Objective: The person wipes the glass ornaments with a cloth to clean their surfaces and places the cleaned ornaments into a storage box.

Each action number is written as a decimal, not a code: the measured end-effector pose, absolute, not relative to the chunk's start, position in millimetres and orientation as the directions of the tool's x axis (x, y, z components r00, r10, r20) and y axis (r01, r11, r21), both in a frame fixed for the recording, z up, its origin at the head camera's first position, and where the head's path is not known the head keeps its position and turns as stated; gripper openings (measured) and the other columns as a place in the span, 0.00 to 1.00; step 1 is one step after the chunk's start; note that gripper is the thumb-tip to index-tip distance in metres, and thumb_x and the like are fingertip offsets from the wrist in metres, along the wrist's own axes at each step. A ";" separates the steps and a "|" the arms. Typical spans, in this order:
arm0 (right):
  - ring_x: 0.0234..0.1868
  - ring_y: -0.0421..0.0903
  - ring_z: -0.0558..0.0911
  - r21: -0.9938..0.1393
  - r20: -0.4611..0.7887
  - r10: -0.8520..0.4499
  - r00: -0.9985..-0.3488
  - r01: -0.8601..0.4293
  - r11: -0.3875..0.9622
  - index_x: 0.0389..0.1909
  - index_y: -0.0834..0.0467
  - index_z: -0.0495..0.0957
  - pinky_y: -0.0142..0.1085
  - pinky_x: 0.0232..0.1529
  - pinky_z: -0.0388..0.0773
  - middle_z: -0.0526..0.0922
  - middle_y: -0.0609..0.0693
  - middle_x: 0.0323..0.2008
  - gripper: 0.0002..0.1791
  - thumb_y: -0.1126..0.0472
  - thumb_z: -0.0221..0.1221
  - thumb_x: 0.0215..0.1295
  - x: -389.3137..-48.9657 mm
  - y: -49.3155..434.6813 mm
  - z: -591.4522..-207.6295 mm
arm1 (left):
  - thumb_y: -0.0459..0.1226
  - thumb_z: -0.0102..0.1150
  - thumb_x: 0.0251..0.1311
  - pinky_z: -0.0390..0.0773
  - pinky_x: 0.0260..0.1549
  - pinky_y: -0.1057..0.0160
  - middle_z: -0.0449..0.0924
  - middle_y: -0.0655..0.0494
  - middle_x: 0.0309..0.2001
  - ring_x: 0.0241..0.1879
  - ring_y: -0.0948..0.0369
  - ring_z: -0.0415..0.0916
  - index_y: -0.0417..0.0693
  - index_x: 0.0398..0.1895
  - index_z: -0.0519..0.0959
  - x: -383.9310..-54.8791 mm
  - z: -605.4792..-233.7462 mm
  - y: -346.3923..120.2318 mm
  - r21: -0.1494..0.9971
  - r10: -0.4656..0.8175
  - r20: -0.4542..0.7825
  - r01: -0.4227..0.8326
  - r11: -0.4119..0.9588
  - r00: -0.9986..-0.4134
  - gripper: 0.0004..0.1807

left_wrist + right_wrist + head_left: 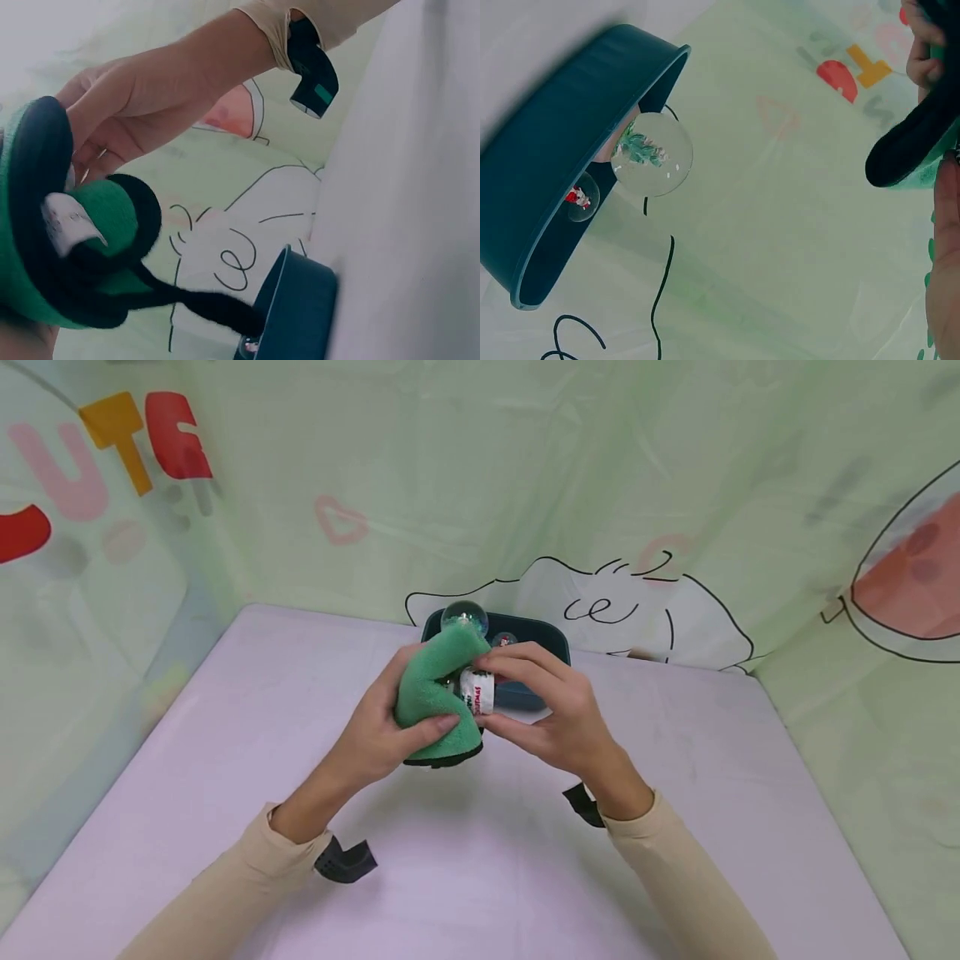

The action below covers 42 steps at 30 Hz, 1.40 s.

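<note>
My left hand (pixel 375 735) grips a folded green cloth (pixel 427 693) with dark edging, its thumb lying on the near side. Inside the fold is what looks like a small snow globe, with its white base (pixel 478 691) with red and dark lettering poking out to the right. My right hand (pixel 558 714) pinches that base between thumb and fingers. Most of the held globe is hidden by the cloth. Seen from the left wrist, the cloth (pixel 22 247) shows its dark border and a white label (pixel 71 221).
Behind the hands stands a dark blue bin (pixel 562 112). In it sit a large snow globe with a green tree (pixel 656 157), rising above the rim, and a smaller globe with a red figure (pixel 581 196). A printed curtain (pixel 337 443) encloses the pale table (pixel 187 760).
</note>
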State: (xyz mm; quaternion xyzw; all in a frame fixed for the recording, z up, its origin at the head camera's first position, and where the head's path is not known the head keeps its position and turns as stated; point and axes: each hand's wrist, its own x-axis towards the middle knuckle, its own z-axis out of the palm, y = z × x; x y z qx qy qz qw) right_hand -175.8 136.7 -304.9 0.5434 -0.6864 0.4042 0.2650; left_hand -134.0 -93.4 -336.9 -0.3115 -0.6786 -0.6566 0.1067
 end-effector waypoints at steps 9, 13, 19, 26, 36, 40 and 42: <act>0.45 0.48 0.86 -0.415 0.776 -0.496 -0.390 -0.908 0.065 0.55 0.68 0.80 0.38 0.48 0.84 0.83 0.57 0.47 0.28 0.51 0.70 0.63 -171.6 134.9 -304.7 | 0.32 0.70 0.60 0.68 0.63 0.54 0.68 0.52 0.64 0.64 0.50 0.66 0.62 0.69 0.72 -135.5 -337.9 -96.3 0.737 0.271 0.658 0.675 -0.039 -0.702 0.35; 0.41 0.48 0.87 -0.505 0.748 -0.475 -0.463 -0.862 0.046 0.53 0.66 0.80 0.38 0.45 0.85 0.84 0.55 0.45 0.24 0.55 0.71 0.63 -170.7 134.0 -304.4 | 0.31 0.70 0.59 0.70 0.62 0.54 0.67 0.51 0.64 0.64 0.50 0.66 0.65 0.70 0.71 -134.8 -338.7 -96.8 0.740 0.265 0.657 0.671 -0.047 -0.706 0.36; 0.39 0.46 0.87 -0.613 0.696 -0.453 -0.557 -0.789 0.028 0.53 0.66 0.81 0.38 0.42 0.86 0.85 0.55 0.42 0.20 0.70 0.70 0.59 -169.9 136.3 -303.6 | 0.29 0.69 0.59 0.70 0.61 0.54 0.69 0.50 0.63 0.62 0.50 0.66 0.54 0.70 0.70 -136.0 -339.8 -96.7 0.742 0.272 0.653 0.668 -0.046 -0.707 0.35; 0.45 0.49 0.86 -0.585 0.709 -0.455 -0.539 -0.810 0.049 0.56 0.67 0.80 0.40 0.47 0.85 0.82 0.56 0.47 0.25 0.72 0.72 0.55 -168.8 135.2 -301.4 | 0.33 0.66 0.64 0.73 0.58 0.59 0.70 0.52 0.65 0.59 0.53 0.71 0.52 0.76 0.61 -133.5 -341.1 -98.4 0.853 0.276 0.513 0.520 -0.053 -0.813 0.38; 0.57 0.54 0.79 -0.233 0.786 -0.576 -0.223 -0.971 0.056 0.52 0.65 0.81 0.35 0.61 0.76 0.81 0.60 0.52 0.17 0.61 0.68 0.66 -174.0 131.5 -298.1 | 0.52 0.57 0.71 0.75 0.57 0.62 0.67 0.47 0.67 0.57 0.53 0.71 0.48 0.77 0.54 -136.4 -344.5 -98.0 0.859 0.316 0.497 0.509 -0.049 -0.809 0.39; 0.57 0.55 0.78 -0.169 0.774 -0.617 -0.142 -0.985 0.014 0.50 0.65 0.81 0.40 0.66 0.71 0.80 0.61 0.53 0.18 0.73 0.69 0.58 -176.6 131.6 -297.5 | 0.50 0.57 0.72 0.77 0.53 0.62 0.69 0.47 0.63 0.54 0.54 0.73 0.46 0.75 0.58 -136.1 -344.1 -98.9 0.872 0.296 0.481 0.485 -0.062 -0.826 0.36; 0.57 0.56 0.78 -0.152 0.768 -0.628 -0.125 -0.988 0.012 0.51 0.65 0.81 0.40 0.66 0.71 0.79 0.62 0.53 0.20 0.74 0.69 0.56 -177.2 131.7 -297.7 | 0.50 0.58 0.71 0.78 0.51 0.63 0.71 0.48 0.61 0.52 0.55 0.74 0.45 0.74 0.59 -135.9 -344.0 -98.8 0.880 0.286 0.469 0.469 -0.071 -0.836 0.35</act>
